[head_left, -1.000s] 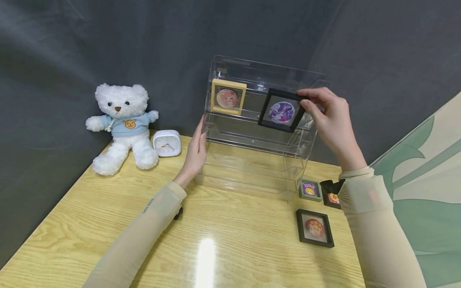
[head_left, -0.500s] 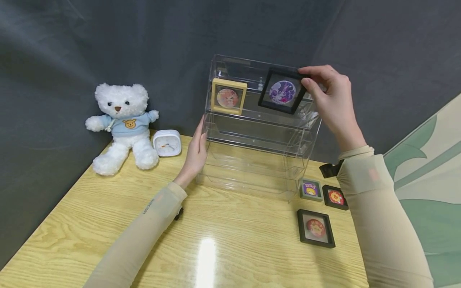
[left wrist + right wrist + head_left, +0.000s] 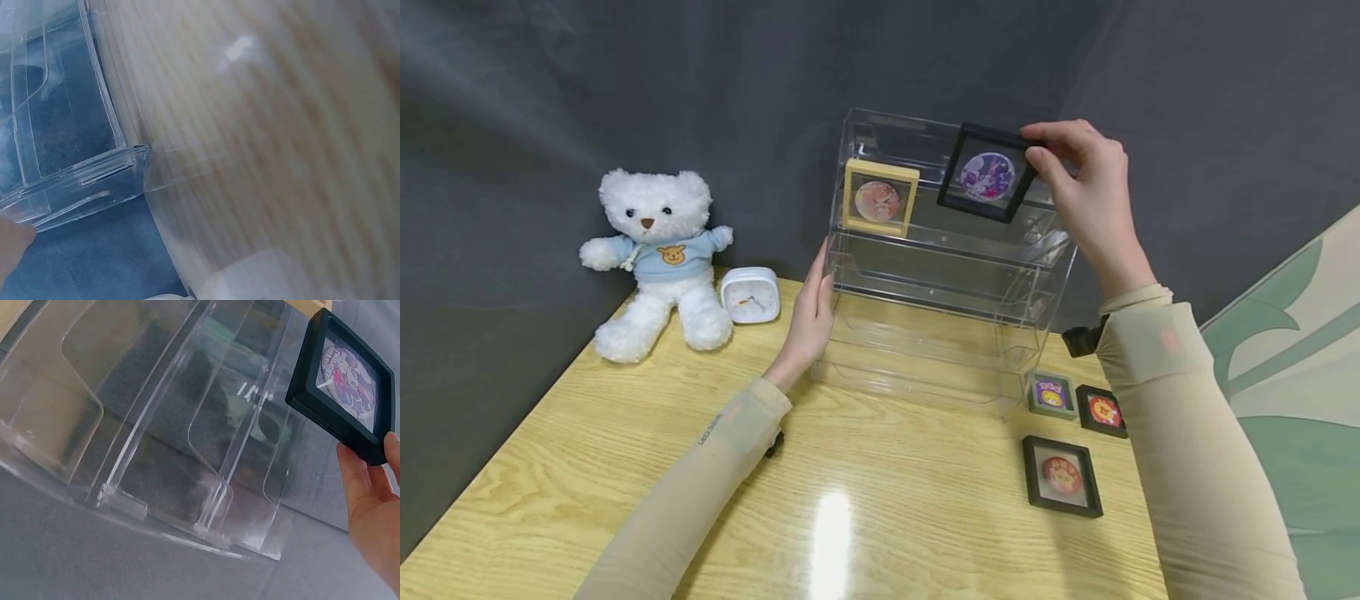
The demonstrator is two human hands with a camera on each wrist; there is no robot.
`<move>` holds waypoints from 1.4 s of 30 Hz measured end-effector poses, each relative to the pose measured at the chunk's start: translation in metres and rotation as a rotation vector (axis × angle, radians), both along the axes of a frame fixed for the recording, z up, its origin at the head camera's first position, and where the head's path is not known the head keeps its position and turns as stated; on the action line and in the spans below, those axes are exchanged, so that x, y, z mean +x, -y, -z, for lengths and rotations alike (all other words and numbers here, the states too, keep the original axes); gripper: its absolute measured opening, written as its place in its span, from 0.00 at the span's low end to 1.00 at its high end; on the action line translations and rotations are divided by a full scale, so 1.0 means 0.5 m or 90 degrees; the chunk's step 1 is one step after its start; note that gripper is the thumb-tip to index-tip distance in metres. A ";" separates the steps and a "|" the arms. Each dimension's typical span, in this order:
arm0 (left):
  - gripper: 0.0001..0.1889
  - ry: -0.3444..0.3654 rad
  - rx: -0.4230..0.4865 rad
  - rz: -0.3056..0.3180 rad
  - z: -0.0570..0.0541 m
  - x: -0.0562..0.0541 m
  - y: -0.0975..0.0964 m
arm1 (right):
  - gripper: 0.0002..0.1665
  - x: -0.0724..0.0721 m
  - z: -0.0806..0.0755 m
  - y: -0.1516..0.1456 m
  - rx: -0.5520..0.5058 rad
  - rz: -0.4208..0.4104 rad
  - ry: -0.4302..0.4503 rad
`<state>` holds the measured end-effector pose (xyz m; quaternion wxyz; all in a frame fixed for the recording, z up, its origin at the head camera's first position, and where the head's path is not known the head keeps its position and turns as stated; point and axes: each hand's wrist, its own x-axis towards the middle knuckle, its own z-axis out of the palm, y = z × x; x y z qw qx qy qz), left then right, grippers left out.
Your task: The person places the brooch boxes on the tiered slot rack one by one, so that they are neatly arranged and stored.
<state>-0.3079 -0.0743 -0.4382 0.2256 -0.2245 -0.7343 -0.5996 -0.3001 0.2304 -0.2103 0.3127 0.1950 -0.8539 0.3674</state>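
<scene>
My right hand (image 3: pixel 1090 187) pinches the right edge of a black display frame (image 3: pixel 955 196) with a round purple badge inside. The frame is held tilted at the top tiers of a clear plastic tiered rack (image 3: pixel 917 279). In the right wrist view the black frame (image 3: pixel 315 403) appears apart from the rack's tiers. On an upper tier, at the left, stands a yellow frame (image 3: pixel 880 231) with a pink round badge. My left hand (image 3: pixel 808 317) rests against the rack's left side, its fingers fairly straight. Only a fingertip (image 3: pixel 12 244) of it shows in the left wrist view.
On the wooden table (image 3: pixel 880 500), right of the rack, lie a green frame (image 3: pixel 1051 395), a small black frame (image 3: pixel 1102 410) and a larger black frame (image 3: pixel 1063 477). A white teddy bear (image 3: pixel 655 250) and a white clock (image 3: pixel 751 295) are at the left. A dark curtain hangs behind.
My right hand has raised the black frame with the purple badge from in front of the yellow frame's tier towards the rack's top. My left hand has stayed on the rack's side.
</scene>
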 end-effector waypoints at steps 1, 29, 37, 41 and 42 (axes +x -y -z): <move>0.29 0.001 -0.002 -0.001 -0.001 0.000 0.000 | 0.16 -0.002 0.000 0.002 0.001 0.001 0.002; 0.30 -0.001 -0.002 -0.010 0.000 -0.004 -0.002 | 0.16 -0.046 0.059 0.030 0.061 0.006 0.055; 0.30 -0.004 -0.010 -0.008 0.002 0.001 0.002 | 0.17 -0.052 0.075 0.033 0.078 -0.008 0.059; 0.29 -0.001 -0.013 -0.005 0.002 0.004 0.003 | 0.17 -0.051 0.085 0.031 0.086 -0.016 0.080; 0.29 0.000 -0.013 -0.005 0.001 0.004 0.003 | 0.18 -0.051 0.087 0.031 0.084 -0.019 0.087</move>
